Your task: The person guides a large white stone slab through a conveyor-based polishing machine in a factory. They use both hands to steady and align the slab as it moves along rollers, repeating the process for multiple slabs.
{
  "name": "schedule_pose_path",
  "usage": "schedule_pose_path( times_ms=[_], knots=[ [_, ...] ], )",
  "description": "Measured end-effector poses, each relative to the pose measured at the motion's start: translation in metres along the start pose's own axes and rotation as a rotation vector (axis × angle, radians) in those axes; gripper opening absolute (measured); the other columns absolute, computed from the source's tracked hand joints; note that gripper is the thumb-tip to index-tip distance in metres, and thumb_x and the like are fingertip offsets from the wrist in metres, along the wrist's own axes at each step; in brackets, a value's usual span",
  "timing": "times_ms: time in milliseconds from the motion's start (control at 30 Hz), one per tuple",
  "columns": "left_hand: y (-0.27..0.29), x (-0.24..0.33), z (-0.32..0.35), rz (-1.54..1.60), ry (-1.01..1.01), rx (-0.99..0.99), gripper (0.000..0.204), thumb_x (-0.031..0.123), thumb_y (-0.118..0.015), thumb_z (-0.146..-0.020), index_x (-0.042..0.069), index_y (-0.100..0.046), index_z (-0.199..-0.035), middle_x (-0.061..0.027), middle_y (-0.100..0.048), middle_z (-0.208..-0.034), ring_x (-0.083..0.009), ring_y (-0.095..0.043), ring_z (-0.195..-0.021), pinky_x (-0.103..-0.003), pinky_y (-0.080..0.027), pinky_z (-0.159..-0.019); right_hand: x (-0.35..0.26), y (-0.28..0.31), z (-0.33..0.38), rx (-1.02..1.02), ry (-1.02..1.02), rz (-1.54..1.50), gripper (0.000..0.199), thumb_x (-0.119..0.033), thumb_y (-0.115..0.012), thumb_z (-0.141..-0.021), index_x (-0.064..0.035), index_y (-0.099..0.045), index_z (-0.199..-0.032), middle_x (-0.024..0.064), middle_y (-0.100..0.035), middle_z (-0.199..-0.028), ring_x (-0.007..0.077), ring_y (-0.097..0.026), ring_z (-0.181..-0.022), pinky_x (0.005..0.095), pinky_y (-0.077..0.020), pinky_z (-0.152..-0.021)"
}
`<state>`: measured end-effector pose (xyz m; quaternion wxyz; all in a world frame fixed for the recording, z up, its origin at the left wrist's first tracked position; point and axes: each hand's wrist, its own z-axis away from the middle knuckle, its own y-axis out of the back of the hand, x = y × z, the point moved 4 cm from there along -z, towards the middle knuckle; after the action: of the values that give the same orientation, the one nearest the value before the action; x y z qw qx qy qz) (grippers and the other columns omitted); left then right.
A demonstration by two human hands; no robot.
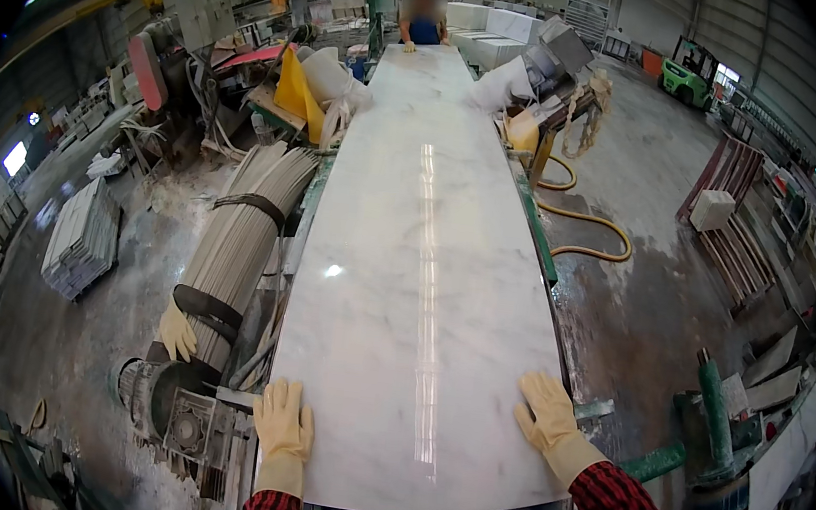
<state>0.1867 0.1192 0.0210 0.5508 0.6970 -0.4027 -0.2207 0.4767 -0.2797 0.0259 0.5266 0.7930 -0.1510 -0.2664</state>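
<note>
A long, polished white stone slab [375, 281] with faint grey veining stretches away from me, with a strip of light reflected along it. My left hand [285, 424], in a cream rubber glove, lies on the slab's near left edge with its fingers stretched forward. On the opposite edge rests my right hand [548, 420], gloved alike, its fingers extended and slightly spread over the stone. Neither palm shows. Red-and-black checked cuffs cover both wrists. At the slab's far end stands another person [422, 25], one gloved hand touching the stone.
Left of the slab are a strapped bundle of long strips [241, 236], a loose cream glove [178, 332] and a motor [145, 394]. Machine units flank the slab farther off. A yellow hose [590, 251] loops on the right floor. Green posts [712, 411] stand at right; a green forklift [687, 80] is beyond.
</note>
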Motion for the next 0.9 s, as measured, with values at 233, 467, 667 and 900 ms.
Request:
schedule_pose_path(
  times_ms=[233, 467, 667, 900],
  knots=[
    [0.001, -0.001, 0.0, -0.003, -0.014, 0.018, 0.05, 0.027, -0.068, -0.094, 0.013, -0.059, -0.141, -0.0151, -0.057, -0.149, -0.0385, -0.049, -0.14, -0.055, -0.036, -0.117, -0.005, 0.004, 0.001, 0.031, 0.001, -0.005, 0.05, -0.028, -0.067, -0.097, -0.0014, -0.062, -0.139, 0.0228, -0.061, -0.147, 0.0444, -0.052, -0.14, 0.0532, -0.0365, -0.123],
    [-0.005, -0.005, 0.004, -0.013, -0.017, 0.032, 0.05, 0.027, -0.067, -0.097, 0.013, -0.059, -0.144, -0.0153, -0.057, -0.152, -0.0393, -0.049, -0.142, -0.056, -0.035, -0.119, -0.005, 0.004, 0.003, 0.059, 0.014, 0.002, 0.048, -0.026, -0.066, -0.098, -0.0016, -0.062, -0.139, 0.0225, -0.062, -0.146, 0.0435, -0.053, -0.14, 0.052, -0.0378, -0.123],
    [-0.005, -0.007, 0.009, -0.018, -0.02, 0.026, 0.05, 0.027, -0.066, -0.098, 0.013, -0.059, -0.145, -0.0158, -0.056, -0.153, -0.0392, -0.049, -0.143, -0.057, -0.035, -0.119, -0.005, 0.002, 0.008, 0.081, 0.011, 0.007, 0.047, -0.026, -0.067, -0.097, -0.0019, -0.063, -0.137, 0.0226, -0.063, -0.144, 0.0436, -0.054, -0.139, 0.0521, -0.0392, -0.122],
    [-0.003, -0.008, -0.005, 0.002, -0.015, 0.09, 0.047, 0.024, -0.065, -0.097, 0.01, -0.061, -0.142, -0.018, -0.058, -0.151, -0.0413, -0.049, -0.142, -0.057, -0.036, -0.119, -0.014, 0.01, 0.006, 0.096, 0.015, -0.042, 0.046, -0.024, -0.067, -0.096, -0.0024, -0.063, -0.136, 0.0222, -0.064, -0.14, 0.0433, -0.056, -0.135, 0.0516, -0.0425, -0.118]
  ],
)
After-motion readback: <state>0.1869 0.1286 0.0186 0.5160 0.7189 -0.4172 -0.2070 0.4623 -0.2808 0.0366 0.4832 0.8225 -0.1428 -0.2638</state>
